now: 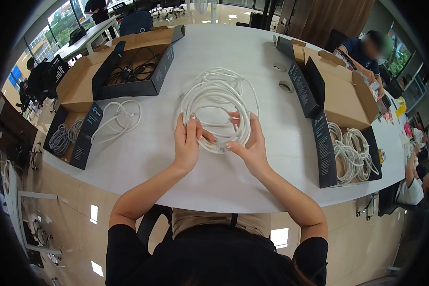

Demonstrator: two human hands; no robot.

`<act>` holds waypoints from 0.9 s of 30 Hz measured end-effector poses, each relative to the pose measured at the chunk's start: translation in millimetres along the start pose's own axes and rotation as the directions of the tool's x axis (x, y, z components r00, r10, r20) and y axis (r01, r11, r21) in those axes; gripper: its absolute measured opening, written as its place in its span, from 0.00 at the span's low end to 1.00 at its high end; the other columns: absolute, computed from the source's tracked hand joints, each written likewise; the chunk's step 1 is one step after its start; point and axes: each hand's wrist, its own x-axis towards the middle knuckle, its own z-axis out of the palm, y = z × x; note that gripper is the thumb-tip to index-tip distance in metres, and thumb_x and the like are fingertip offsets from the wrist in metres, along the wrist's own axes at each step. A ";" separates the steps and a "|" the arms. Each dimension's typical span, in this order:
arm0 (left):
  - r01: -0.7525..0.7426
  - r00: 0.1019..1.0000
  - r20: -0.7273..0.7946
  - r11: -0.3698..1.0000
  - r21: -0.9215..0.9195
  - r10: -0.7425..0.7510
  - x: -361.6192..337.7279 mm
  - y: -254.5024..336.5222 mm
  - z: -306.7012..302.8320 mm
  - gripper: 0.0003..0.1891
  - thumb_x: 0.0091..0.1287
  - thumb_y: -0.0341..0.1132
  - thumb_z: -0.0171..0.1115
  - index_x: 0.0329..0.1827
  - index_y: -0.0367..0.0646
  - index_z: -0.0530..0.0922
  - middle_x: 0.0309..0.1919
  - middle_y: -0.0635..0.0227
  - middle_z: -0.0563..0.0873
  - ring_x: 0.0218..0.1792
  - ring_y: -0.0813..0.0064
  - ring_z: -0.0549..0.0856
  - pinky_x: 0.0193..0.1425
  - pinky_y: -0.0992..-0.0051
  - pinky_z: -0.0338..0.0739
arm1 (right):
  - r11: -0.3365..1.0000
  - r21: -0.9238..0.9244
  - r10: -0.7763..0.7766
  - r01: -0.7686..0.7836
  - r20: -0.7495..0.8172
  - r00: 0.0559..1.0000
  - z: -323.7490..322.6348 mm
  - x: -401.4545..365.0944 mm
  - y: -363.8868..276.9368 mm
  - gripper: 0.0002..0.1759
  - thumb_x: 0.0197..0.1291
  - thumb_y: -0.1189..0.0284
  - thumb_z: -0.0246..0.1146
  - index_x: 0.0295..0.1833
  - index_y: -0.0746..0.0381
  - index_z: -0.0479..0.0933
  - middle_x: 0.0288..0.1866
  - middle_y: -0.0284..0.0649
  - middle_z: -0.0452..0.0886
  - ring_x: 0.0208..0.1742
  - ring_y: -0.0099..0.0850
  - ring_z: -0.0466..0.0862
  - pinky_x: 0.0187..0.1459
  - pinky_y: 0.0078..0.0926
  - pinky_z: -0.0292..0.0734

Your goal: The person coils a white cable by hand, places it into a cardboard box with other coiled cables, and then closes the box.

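A thick coil of white cable [244, 117] is held up between my two hands over the middle of the table. My left hand [188, 145] grips its left side, with the thumb on top and fingers reaching inside the loop. Around the right and lower side, my right hand [253, 148] is closed, its thumb near the bottom of the coil. Just beyond lies a second white cable coil [222, 71] on the white table [214, 183], partly hidden behind the held one. A smaller loose white cable [113, 128] rests to the left.
At left, one open black box [85, 138] contains grey cables [62, 138] and another black box [162, 71] contains black cables [133, 69]. On the right, an open box [323, 152] holds white cables [352, 152]; another box [302, 88] stands behind it. A person [362, 52] sits at far right.
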 end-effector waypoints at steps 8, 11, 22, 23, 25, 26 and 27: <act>0.063 0.990 -0.116 0.986 -0.153 -0.081 -6.8 0.1 5.9 0.10 0.74 0.41 0.42 0.40 0.43 0.65 0.20 0.76 0.63 0.23 0.81 0.72 0.34 0.79 0.71 | 0.942 0.245 0.191 -0.229 0.168 0.967 2.2 -8.7 1.3 0.37 0.41 0.71 0.75 0.57 0.66 0.65 0.51 0.43 0.76 0.54 0.31 0.75 0.58 0.30 0.69; 0.030 0.996 -0.082 0.991 -0.131 -0.041 -11.9 -3.6 11.5 0.10 0.74 0.40 0.39 0.43 0.42 0.64 0.22 0.74 0.65 0.24 0.81 0.73 0.33 0.79 0.73 | 0.972 0.180 0.120 -0.153 0.182 0.976 11.2 -15.3 2.7 0.36 0.39 0.72 0.76 0.55 0.66 0.66 0.53 0.44 0.76 0.55 0.30 0.75 0.57 0.30 0.69; 0.324 0.928 0.256 0.925 -0.197 -0.271 -20.2 -9.5 16.0 0.10 0.74 0.40 0.42 0.49 0.44 0.65 0.45 0.66 0.76 0.49 0.76 0.78 0.55 0.69 0.77 | 0.998 0.056 0.016 -0.009 -0.118 0.993 8.1 -8.4 -6.4 0.08 0.65 0.74 0.53 0.43 0.68 0.73 0.34 0.41 0.81 0.43 0.28 0.80 0.48 0.26 0.74; 0.336 0.913 0.298 0.927 -0.167 -0.277 -18.8 -10.7 15.0 0.10 0.73 0.39 0.43 0.49 0.44 0.65 0.47 0.65 0.76 0.51 0.75 0.78 0.57 0.68 0.76 | 0.980 0.184 0.098 -0.071 -0.145 0.985 3.9 -5.9 -9.4 0.09 0.66 0.74 0.53 0.44 0.69 0.74 0.32 0.40 0.81 0.42 0.28 0.80 0.48 0.27 0.74; 0.381 0.860 0.384 0.923 -0.050 -0.335 -13.2 -7.3 7.5 0.18 0.70 0.37 0.50 0.60 0.42 0.63 0.56 0.61 0.74 0.57 0.72 0.75 0.60 0.67 0.73 | 0.989 0.124 0.090 -0.079 -0.081 0.993 -8.8 1.4 -12.7 0.09 0.65 0.74 0.53 0.44 0.70 0.74 0.29 0.39 0.80 0.37 0.27 0.80 0.42 0.25 0.76; 0.411 0.832 0.414 0.912 -0.014 -0.369 -9.5 -4.6 5.2 0.21 0.69 0.37 0.53 0.62 0.42 0.61 0.57 0.60 0.74 0.58 0.71 0.75 0.61 0.67 0.72 | 0.992 0.094 0.087 -0.082 -0.048 0.995 -16.1 5.9 -14.6 0.10 0.65 0.75 0.53 0.45 0.70 0.74 0.27 0.39 0.79 0.34 0.26 0.81 0.39 0.25 0.77; 0.440 0.800 0.443 0.898 0.025 -0.404 -6.4 -1.6 3.3 0.25 0.68 0.37 0.55 0.65 0.42 0.59 0.58 0.59 0.73 0.59 0.71 0.74 0.62 0.67 0.72 | 0.987 0.077 0.138 -0.138 0.003 0.990 -24.1 10.7 -18.3 0.09 0.65 0.75 0.53 0.44 0.70 0.74 0.27 0.38 0.78 0.31 0.24 0.80 0.36 0.23 0.76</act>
